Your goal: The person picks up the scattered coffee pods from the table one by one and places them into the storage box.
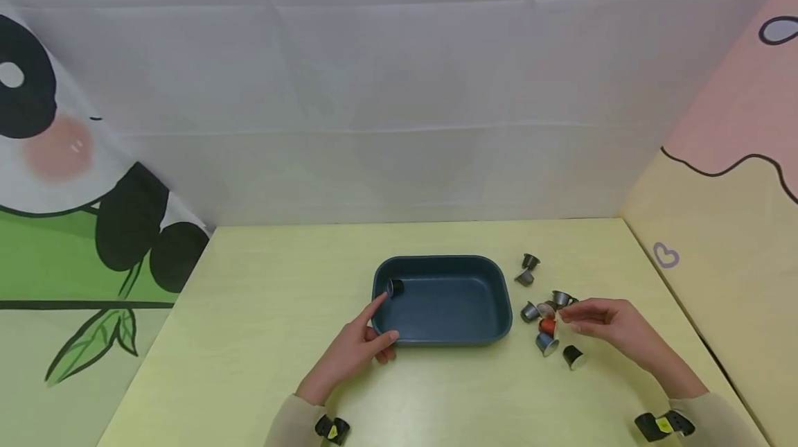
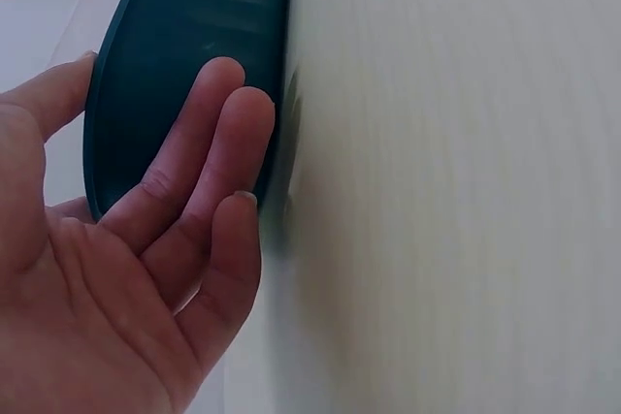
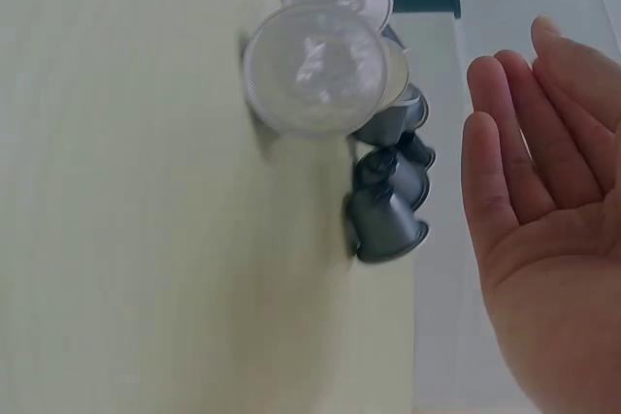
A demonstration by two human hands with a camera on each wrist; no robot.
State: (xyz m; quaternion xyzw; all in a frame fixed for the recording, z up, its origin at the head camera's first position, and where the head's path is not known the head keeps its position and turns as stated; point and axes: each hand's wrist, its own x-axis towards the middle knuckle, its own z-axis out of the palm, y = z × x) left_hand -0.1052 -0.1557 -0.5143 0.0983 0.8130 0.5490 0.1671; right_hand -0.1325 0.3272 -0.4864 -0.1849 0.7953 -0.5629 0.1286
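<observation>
The head view faces forward and down over the worktop [image 1: 249, 308]; both wrist views, close and turned sideways, share the teal tray [image 1: 455, 310] with it.

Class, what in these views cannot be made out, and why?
Head: capsules beside the right grip overlap, exact number unclear; any lettering too small.
Left wrist: tray cut off by the top edge, partly covered by the left grip.
Right wrist: foremost capsule hides parts of those behind.
</observation>
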